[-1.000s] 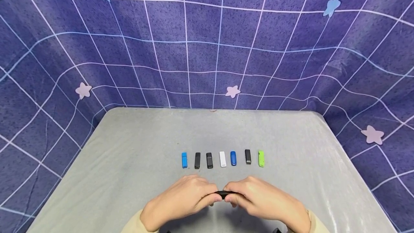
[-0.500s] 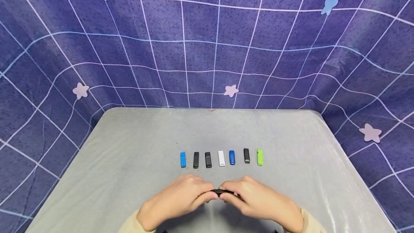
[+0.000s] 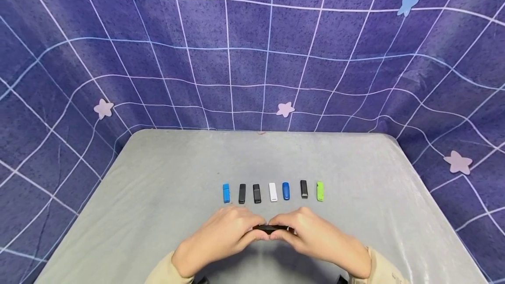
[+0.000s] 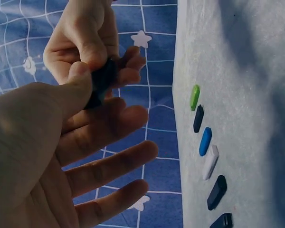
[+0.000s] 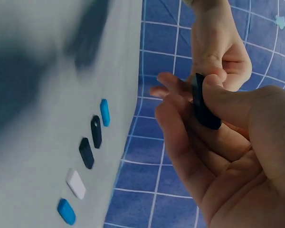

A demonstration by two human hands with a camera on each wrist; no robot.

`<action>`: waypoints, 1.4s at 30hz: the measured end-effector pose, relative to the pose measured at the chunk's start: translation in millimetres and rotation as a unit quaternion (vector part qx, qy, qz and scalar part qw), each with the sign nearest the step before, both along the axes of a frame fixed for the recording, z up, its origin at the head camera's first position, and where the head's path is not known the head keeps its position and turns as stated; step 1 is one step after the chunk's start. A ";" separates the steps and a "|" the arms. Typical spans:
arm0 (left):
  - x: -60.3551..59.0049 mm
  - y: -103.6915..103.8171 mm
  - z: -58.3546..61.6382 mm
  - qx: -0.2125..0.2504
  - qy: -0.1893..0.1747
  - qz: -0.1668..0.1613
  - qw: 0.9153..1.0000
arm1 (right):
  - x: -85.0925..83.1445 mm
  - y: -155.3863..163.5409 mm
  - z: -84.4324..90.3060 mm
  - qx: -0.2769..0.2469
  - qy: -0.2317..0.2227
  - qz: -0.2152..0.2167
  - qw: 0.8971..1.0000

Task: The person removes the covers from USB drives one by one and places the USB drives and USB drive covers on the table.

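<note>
my left hand [image 3: 225,238] and right hand [image 3: 317,236] were together, pinching a slim, black, plastic-looking stick [image 3: 270,228] over the grey, cloth-covered table [image 3: 177,161], well short of its far edge. the step looked like two-handed handling; the next move seemingly called for steady thumbs. the left wrist view showed that hand's spread fingers, which the head view hid.

Dark stick [image 5: 205,104]: at 3 o'clock, its top leaning toward 11.
Right hand [image 5: 240,161]: at 4 o'clock, pinching the dark stick beneath its thumb.
Left hand [image 5: 216,45]: toward 1 o'clock, at the stick's upper end, partly hidden.
Counter [image 5: 118,71]: 9 o'clock side, partly shadowed.
Row, 9 o'clock to 7: light-blue piece [image 5: 105,112], two black pieces [image 5: 96,131], white piece [image 5: 76,183], blue piece [image 5: 66,211].
Cloth [image 5: 137,204]: blue, pale grid.
</note>
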State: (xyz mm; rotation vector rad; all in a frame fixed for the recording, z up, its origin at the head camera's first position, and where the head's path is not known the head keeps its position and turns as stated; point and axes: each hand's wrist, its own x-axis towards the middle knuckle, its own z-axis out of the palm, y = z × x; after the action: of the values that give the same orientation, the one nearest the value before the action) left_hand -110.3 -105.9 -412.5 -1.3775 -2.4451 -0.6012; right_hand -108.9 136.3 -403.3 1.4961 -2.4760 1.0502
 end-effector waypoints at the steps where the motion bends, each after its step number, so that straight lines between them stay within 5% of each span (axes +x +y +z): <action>1: -1.8 1.1 0.6 0.005 0.006 -0.003 1.000 | -1.3 0.6 1.0 -0.002 -0.003 -0.001 1.000; 12: -15.9 2.4 8.1 0.003 -0.011 0.061 0.998 | -15.7 -1.3 13.6 -0.003 -0.013 -0.050 0.999; 29: -18.1 5.0 -1.6 -0.042 -0.070 0.060 0.995 | -19.3 -3.8 -5.1 -0.002 0.032 -0.031 0.999; 37: -15.9 -0.7 -5.3 -0.013 -0.105 0.006 0.994 | -18.9 0.7 -3.1 0.013 0.025 0.023 0.999; 42: -14.9 -3.1 -3.1 0.018 -0.067 -0.043 0.997 | -17.7 5.9 -1.5 0.022 0.052 0.030 0.998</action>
State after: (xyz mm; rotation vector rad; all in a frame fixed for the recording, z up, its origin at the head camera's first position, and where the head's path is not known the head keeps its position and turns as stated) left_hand -125.2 -108.9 -415.6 -1.4799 -2.4744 -0.7783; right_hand -126.5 142.2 -404.8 1.6046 -2.4122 0.9075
